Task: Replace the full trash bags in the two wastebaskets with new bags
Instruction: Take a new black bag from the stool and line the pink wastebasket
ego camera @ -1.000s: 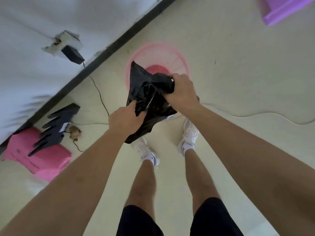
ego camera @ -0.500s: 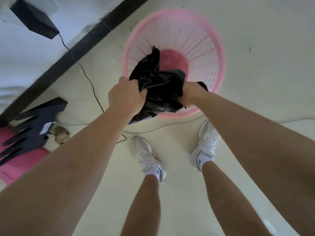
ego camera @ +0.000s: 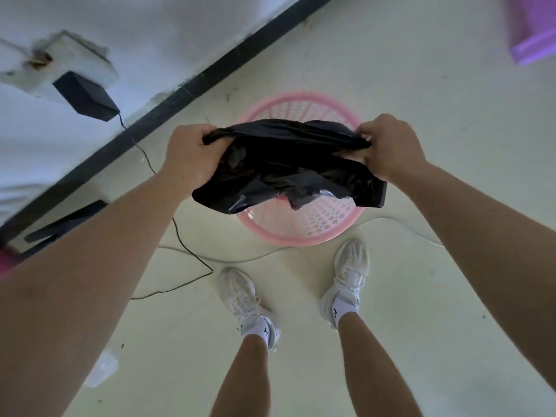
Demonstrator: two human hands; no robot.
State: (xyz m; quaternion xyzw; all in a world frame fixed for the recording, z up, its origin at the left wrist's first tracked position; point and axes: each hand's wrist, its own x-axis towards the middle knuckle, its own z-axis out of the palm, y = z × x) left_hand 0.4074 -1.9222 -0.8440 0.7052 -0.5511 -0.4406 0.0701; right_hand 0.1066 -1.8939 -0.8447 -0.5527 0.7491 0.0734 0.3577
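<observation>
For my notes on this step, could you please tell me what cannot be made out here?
Head view: the black bag hides the bottom of the pink wastebasket.
Head view: the top right edge cuts off the purple container.
Head view: the bag's ends vanish inside the left hand and right hand.

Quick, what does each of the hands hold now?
Left hand: grips the black trash bag at its edge.
Right hand: grips the opposite edge.

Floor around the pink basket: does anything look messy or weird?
Yes. A black cable and a white cable snake loose across the floor beside the shoes, easy to trip on. A crumpled clear plastic scrap lies lower left.
</observation>
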